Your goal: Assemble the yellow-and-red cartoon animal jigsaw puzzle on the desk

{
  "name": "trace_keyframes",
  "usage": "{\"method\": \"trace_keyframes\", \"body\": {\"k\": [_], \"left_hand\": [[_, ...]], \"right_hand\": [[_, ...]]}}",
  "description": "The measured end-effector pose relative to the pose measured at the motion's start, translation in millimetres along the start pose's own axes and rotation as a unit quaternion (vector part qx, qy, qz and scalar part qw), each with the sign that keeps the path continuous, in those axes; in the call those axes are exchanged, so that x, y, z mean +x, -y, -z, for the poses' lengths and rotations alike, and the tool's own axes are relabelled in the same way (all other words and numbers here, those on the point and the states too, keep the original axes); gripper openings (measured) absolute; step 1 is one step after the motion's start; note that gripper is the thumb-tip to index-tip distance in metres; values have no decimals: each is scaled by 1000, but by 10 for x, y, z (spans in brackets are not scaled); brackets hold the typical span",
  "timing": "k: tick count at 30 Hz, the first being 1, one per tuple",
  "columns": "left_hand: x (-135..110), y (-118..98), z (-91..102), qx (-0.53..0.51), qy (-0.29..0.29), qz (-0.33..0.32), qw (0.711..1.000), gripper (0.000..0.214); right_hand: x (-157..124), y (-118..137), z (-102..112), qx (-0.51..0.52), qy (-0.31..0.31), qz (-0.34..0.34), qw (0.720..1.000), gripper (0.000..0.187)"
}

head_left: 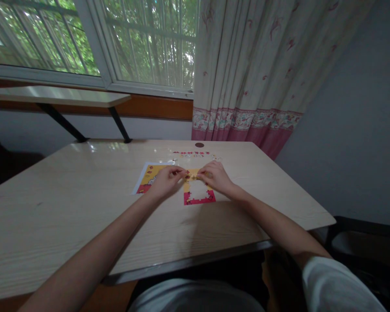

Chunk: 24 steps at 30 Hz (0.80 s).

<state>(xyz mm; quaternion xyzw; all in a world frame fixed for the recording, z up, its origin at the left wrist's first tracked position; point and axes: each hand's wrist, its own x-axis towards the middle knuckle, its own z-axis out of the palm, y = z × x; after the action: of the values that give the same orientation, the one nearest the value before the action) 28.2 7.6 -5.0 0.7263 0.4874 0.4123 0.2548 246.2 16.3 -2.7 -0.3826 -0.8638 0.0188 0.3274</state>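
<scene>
A partly built jigsaw puzzle frame (199,198), yellow and red with a bare middle, lies on the light wooden table (84,208). My left hand (165,180) and my right hand (215,175) meet over its top edge. Both have their fingers pinched together on small yellow puzzle pieces (191,174). A printed picture sheet (146,177) with yellow and red areas lies just left of the puzzle, partly under my left hand. Several loose pieces (191,154) lie in a row behind the hands.
A small round brown hole cap (199,144) sits near the table's far edge. A window (94,39) with a narrow shelf (58,97) on black brackets is behind the table. A patterned curtain (263,73) hangs at the right. The table's right edge drops off near the grey wall.
</scene>
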Motion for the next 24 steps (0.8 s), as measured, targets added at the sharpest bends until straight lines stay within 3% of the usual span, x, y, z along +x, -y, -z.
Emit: {"method": "trace_keyframes", "body": {"k": [2,5,8,15,24], "left_hand": [[-7,32,64,102,20,-53,993,25],[-22,71,138,258,86,-149,951,25],[-31,82,158,332,124,-186,916,26],[-39,44,150,358,139,-183,905,27],[-64,38,171,363,142,-197,899,27]], "right_hand": [[0,-47,-59,-2,28,-22,999,20],[-1,-116,-175,-2,80,-46,996,15],[0,-155,-259,-2,101,-52,993,12],[1,-163,-276,14,84,-54,995,13],[15,-101,-262,-19,105,-41,993,12]]}}
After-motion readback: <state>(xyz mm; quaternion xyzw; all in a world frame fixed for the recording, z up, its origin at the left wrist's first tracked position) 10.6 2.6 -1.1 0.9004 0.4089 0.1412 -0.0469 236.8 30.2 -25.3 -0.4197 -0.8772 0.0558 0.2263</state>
